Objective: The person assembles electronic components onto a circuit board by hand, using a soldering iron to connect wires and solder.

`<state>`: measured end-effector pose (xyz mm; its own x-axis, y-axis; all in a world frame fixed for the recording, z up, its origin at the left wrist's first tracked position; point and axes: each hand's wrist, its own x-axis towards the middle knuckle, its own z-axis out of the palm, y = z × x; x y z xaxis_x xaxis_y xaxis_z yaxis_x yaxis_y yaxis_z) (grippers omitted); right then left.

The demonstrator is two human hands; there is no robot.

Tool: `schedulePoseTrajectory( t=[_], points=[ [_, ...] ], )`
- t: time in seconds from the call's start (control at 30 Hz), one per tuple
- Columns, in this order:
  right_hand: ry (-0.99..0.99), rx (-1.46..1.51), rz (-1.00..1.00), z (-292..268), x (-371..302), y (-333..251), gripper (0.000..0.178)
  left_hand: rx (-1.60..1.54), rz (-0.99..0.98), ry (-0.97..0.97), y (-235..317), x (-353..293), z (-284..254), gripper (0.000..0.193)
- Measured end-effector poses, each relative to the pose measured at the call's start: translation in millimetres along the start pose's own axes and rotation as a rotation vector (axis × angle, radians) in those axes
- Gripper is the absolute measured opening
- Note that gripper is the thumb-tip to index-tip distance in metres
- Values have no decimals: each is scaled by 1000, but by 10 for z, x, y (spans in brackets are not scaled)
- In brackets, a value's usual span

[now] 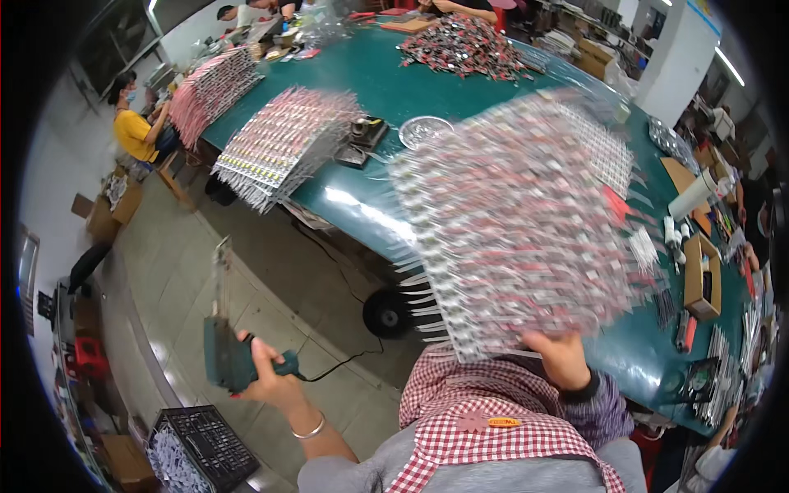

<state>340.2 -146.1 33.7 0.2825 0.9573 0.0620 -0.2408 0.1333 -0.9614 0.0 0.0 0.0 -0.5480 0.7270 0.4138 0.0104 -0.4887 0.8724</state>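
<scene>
Green plastic forms the body of the soldering gun (223,355), gripped in the left hand (271,380) out over the floor, well off the bench's (362,78) near edge, tip up. Its cord (345,361) trails toward the bench, so it probably tugs a little; the gun looks rigid and easy to hold by its handle. Right of it, the right hand (560,357) closes on the lower edge of a big sheet (514,222) of small red-and-white wired parts, lifted above the bench's near edge and blurred. It likely flexes and sags when held by one edge, and the protruding wire ends look prone to snagging or bending. Similar sheets (283,140) lie along the bench's left edge.
</scene>
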Motion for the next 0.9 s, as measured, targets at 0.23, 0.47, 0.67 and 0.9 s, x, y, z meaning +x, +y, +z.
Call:
schedulePoseTrajectory(
  t=[0.23,0.47,0.67,0.9],
  points=[
    [-355,108,246,1144,2201,89,57,86,90,291,5,131,-718,17],
    [-510,236,325,1735,4046,849,18,355,7,482,-40,-55,-847,16],
    [-648,-161,172,1208,3329,1091,20,303,-119,296,115,27,-187,21],
    [396,-1129,-400,-1207,3079,485,25,229,-233,-49,-153,-94,610,16]
  ],
)
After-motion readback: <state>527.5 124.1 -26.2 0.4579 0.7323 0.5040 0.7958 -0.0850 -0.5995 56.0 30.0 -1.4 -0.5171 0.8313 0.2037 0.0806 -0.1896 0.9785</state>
